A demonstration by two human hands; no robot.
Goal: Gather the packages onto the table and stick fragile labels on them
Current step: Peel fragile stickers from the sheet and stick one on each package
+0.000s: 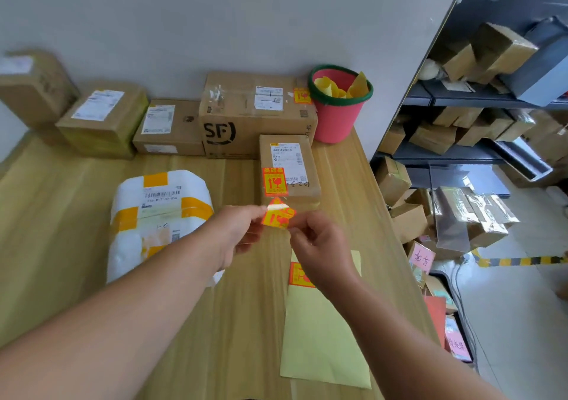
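Observation:
My left hand and my right hand together pinch an orange fragile label above the wooden table; one corner of the label is curled. Just beyond it lies a small flat cardboard box with a fragile label stuck on its near corner. A white padded package with yellow tape lies to the left of my hands. A big SF carton at the back wears a fragile label. Under my right wrist lies a yellow backing sheet with one label left on it.
Three more cardboard boxes line the wall at the back left. A pink bucket with yellow paper scraps stands at the table's back right corner. Shelves and floor to the right are crowded with parcels.

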